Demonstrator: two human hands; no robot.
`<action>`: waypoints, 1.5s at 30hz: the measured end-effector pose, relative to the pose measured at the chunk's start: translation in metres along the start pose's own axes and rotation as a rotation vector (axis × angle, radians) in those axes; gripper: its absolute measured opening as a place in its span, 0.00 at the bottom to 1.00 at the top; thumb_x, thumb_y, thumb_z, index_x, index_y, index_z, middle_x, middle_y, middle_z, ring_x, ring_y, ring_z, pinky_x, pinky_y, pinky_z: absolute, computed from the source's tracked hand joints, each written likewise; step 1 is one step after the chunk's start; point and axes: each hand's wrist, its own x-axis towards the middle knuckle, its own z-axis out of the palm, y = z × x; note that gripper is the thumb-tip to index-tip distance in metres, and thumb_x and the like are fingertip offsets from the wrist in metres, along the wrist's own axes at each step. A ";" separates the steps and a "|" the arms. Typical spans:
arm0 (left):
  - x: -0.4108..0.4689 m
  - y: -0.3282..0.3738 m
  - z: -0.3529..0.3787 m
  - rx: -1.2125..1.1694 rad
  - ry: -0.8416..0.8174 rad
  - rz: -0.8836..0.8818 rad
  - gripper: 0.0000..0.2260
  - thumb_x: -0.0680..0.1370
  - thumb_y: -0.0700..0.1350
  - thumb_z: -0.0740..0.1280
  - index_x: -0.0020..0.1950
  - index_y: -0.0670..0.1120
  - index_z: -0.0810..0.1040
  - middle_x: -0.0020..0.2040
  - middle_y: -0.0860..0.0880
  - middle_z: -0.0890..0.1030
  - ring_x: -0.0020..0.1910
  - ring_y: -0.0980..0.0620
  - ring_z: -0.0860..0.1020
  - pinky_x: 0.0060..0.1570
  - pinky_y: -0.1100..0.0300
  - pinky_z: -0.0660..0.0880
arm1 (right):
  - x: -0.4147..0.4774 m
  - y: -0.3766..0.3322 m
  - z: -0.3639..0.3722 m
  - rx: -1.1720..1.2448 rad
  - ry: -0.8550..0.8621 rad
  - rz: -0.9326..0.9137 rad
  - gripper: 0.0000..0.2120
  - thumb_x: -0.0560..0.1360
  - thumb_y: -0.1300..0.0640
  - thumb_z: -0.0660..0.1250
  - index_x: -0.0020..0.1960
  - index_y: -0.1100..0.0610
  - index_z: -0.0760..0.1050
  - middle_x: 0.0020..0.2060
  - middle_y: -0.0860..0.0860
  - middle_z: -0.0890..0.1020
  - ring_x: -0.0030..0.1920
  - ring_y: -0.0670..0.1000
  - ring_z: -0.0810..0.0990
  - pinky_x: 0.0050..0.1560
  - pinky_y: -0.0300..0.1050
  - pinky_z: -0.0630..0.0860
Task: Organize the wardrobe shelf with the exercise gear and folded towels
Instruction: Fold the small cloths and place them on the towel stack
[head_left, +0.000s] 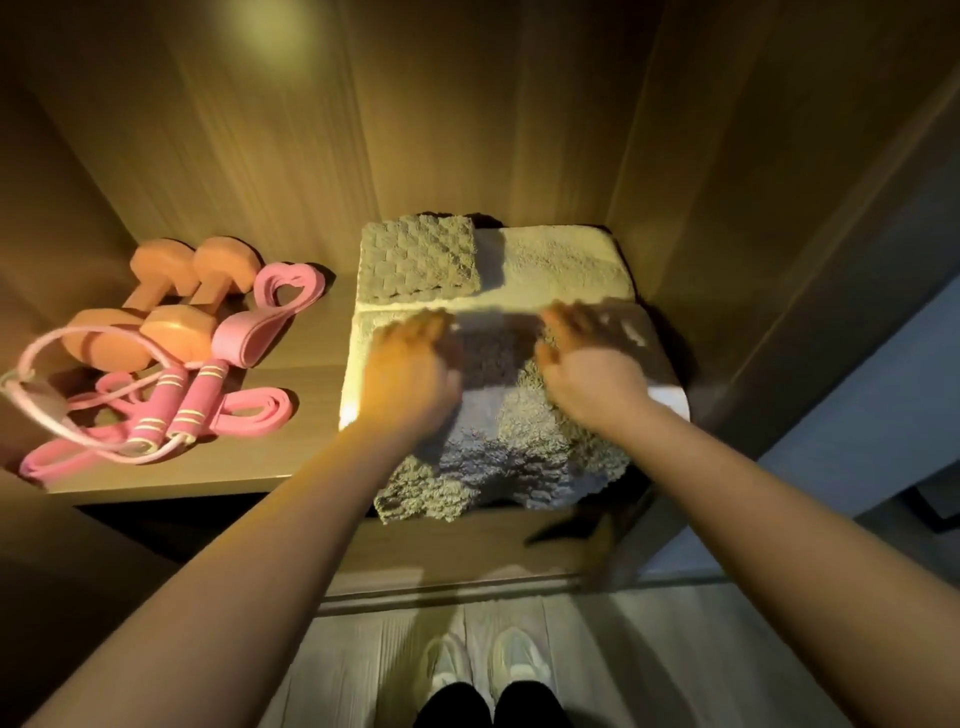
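One grey towel (498, 457) overhangs the shelf (291, 457) front edge.

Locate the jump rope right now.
Head view: the jump rope lies at the front left of the shelf, just in front of the dumbbells and left of the towel stack.

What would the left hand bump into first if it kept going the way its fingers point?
Most likely the small bumpy towel, lying on the big pale towel just ahead of the left hand. Depth is unclear, though.
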 end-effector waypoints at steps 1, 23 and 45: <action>-0.006 0.007 0.009 0.024 -0.072 0.102 0.21 0.81 0.49 0.54 0.74 0.47 0.65 0.75 0.46 0.66 0.73 0.46 0.65 0.72 0.47 0.64 | -0.006 -0.005 0.010 -0.042 -0.093 -0.076 0.26 0.83 0.45 0.45 0.80 0.47 0.46 0.79 0.47 0.46 0.78 0.52 0.53 0.74 0.57 0.59; -0.153 -0.047 0.036 -0.298 0.148 -0.451 0.06 0.77 0.42 0.67 0.53 0.45 0.77 0.48 0.48 0.78 0.52 0.45 0.76 0.53 0.46 0.69 | -0.127 0.065 0.082 0.500 0.339 0.226 0.20 0.79 0.60 0.63 0.70 0.61 0.67 0.64 0.57 0.72 0.65 0.56 0.71 0.64 0.49 0.68; -0.141 -0.052 0.090 -0.800 -0.099 -0.655 0.04 0.78 0.43 0.69 0.49 0.42 0.79 0.45 0.49 0.79 0.46 0.52 0.74 0.48 0.56 0.68 | -0.092 0.066 0.134 0.736 -0.052 0.463 0.15 0.78 0.57 0.67 0.62 0.63 0.73 0.52 0.54 0.77 0.58 0.57 0.76 0.51 0.42 0.67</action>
